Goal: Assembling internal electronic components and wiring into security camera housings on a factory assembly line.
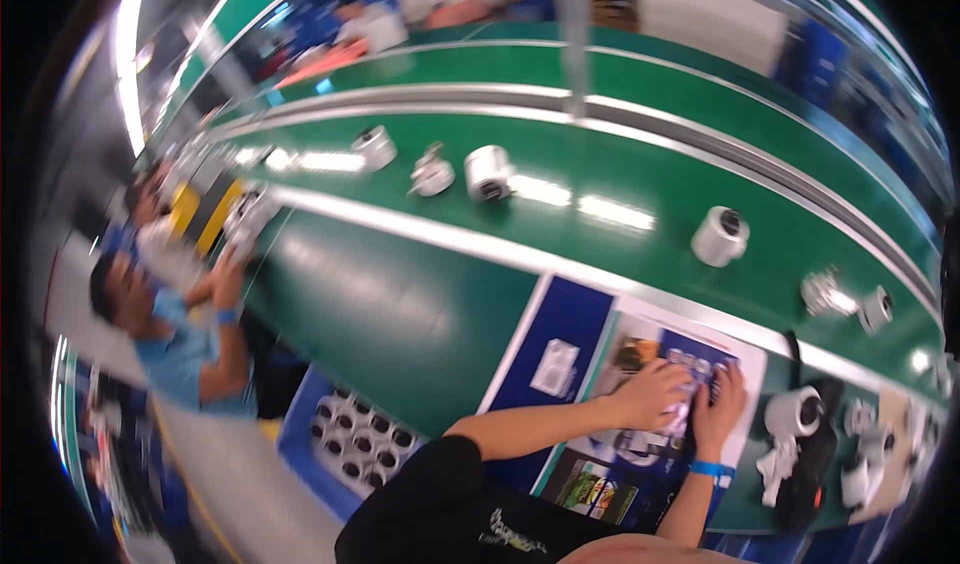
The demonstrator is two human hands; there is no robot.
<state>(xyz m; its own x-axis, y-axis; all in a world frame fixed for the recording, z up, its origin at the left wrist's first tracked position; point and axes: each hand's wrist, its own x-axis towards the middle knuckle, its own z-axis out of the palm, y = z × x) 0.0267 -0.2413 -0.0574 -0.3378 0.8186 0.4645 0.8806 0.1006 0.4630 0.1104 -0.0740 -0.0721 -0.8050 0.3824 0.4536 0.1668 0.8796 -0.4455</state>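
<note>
My left hand (652,396) lies on a printed cardboard sheet (745,364) with colourful pictures and dark blue panels. Its fingers stretch forward over the print, slightly blurred. Close beside it, my right hand (717,416), with a blue wristband (712,471) below it, rests on the same sheet with its fingers extended and apart. A shiny pale purple patch (680,422) shows between the hands; whether it is print or a separate thing I cannot tell. Left of the pictures, a dark blue panel (570,334) bears a white label (556,368).
Beyond the bench runs a green conveyor (600,179) carrying white cameras (722,236) and small parts. White camera housings (795,412) and a black bag-like thing (808,464) sit at right. A blue crate (300,434) of white cylinders stands at left, near a seated co-worker (190,344).
</note>
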